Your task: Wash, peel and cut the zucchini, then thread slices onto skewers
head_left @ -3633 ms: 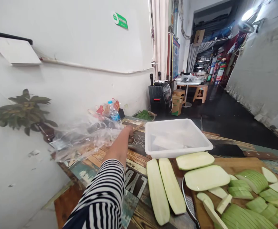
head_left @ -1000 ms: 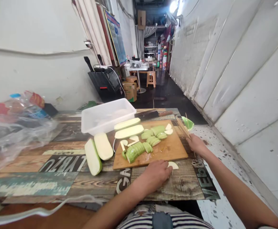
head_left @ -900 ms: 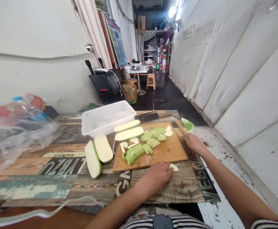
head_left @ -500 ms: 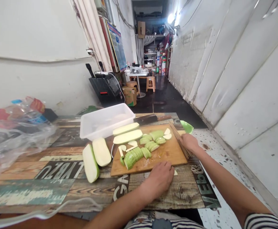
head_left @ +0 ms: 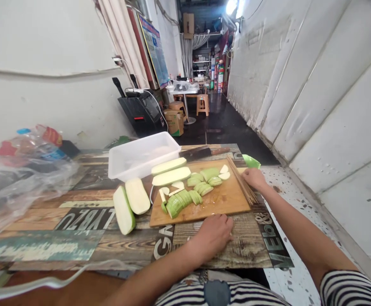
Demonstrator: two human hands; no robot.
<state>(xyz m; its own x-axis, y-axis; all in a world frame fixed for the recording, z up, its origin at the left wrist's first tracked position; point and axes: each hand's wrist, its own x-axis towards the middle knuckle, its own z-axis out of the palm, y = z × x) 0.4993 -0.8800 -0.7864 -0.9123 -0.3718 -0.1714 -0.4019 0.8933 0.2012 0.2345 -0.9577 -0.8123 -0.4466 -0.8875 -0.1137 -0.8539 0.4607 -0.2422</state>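
Observation:
A wooden cutting board [head_left: 219,206] lies on the table, with sliced pale-green gourd [head_left: 179,203] in fanned rows on it. Two long peeled gourd pieces [head_left: 171,176] rest along its back left edge; two more halves [head_left: 136,196] lie to its left. My left hand [head_left: 215,231] rests at the board's front edge, fingers curled; whatever they hold is hidden. A bundle of thin wooden skewers [head_left: 241,180] lies along the board's right side. Just right of it is my right hand [head_left: 254,177], fingertips pinched together, their contents too small to make out.
Behind the board stand a white plastic tub [head_left: 144,155] and a cleaver [head_left: 201,153] with a wooden handle. A green object [head_left: 251,161] sits at the right table edge. Plastic bags and a bottle [head_left: 29,140] crowd the left. A white cable [head_left: 71,276] crosses in front.
My right hand has shifted off the skewers to just beside them. The pale scrap beside my left fingertips is now mostly covered. The view has tilted slightly.

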